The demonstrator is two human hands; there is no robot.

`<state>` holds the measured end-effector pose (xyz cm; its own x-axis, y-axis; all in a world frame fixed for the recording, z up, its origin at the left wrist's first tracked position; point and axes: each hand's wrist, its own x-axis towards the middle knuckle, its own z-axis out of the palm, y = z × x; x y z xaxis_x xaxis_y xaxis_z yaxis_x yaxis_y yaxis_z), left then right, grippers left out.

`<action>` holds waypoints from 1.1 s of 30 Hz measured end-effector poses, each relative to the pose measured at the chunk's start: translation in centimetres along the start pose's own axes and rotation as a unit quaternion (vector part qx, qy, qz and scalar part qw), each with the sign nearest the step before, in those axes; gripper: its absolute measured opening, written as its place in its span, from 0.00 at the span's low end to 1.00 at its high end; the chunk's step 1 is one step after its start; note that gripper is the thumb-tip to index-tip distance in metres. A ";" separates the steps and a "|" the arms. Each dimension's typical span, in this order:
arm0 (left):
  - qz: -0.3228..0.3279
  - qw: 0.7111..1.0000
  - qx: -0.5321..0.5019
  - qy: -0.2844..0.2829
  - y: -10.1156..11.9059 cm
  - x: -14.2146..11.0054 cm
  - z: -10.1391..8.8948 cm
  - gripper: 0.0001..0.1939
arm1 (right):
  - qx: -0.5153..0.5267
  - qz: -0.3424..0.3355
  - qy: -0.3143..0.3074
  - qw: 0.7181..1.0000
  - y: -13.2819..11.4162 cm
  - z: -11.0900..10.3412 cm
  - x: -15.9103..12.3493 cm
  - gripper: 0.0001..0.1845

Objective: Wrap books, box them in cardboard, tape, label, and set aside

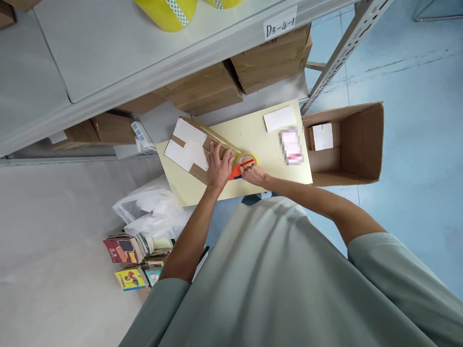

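A cardboard box (197,172) with white paper on its top lies tilted across the pale yellow table (249,123). My left hand (219,167) rests on the box near its right end, its fingers stretched out. Just to the right, my right hand (253,174) is closed around an orange tape dispenser (235,172) that carries a roll of yellow tape (255,157). The dispenser is against the box's right end, close to my left fingers. How my right fingers wrap the handle is partly hidden.
White paper (279,118) and a blurred pink-and-white item (291,146) lie on the table's right side. An open carton (361,144) stands to the right. Shelving (162,67) overhangs the back, with yellow tape rolls (168,12). A plastic bag (155,207) and books (125,249) are at left.
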<state>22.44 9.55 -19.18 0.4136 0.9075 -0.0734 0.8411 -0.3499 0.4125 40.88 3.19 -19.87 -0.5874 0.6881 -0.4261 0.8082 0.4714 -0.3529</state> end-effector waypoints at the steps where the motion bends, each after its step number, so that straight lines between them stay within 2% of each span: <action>1: -0.001 1.000 0.004 -0.001 0.0 -0.3 0.2 0.22 | -0.001 0.012 -0.009 1.000 1.2 0.0 -0.7 0.26; 5: -0.009 1.000 0.024 0.001 0.3 -1.5 1.0 0.21 | -0.011 0.077 -0.033 0.996 7.9 -0.7 -4.1 0.27; 7: -0.011 1.000 0.025 0.001 0.7 -2.0 1.2 0.21 | -0.016 0.107 -0.023 0.994 11.0 -1.7 -5.2 0.29; 10: -0.015 1.000 0.018 -0.015 1.4 -2.8 1.5 0.21 | -0.024 0.111 -0.001 0.994 13.4 -3.4 -5.6 0.30; 15: -0.027 0.999 0.022 -0.035 2.6 -4.2 2.0 0.20 | -0.004 0.084 0.005 0.996 12.5 -4.9 -4.1 0.31; 23: -0.011 0.999 0.030 -0.009 3.2 -4.4 2.6 0.20 | 0.052 0.080 0.004 0.995 9.4 -6.3 -1.9 0.27; 29: 0.014 1.000 0.015 -0.022 4.2 -4.2 1.7 0.18 | 0.028 0.153 0.001 0.988 8.2 -10.0 1.2 0.25; 33: 0.029 0.999 -0.012 0.002 4.7 -4.4 1.2 0.18 | 0.028 0.172 0.025 0.984 7.0 -12.9 0.5 0.25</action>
<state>24.96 3.65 -18.05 0.4605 0.8865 -0.0452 0.8066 -0.3966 0.4384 46.78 13.97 -11.82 -0.2759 0.8288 -0.4868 0.9544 0.1762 -0.2410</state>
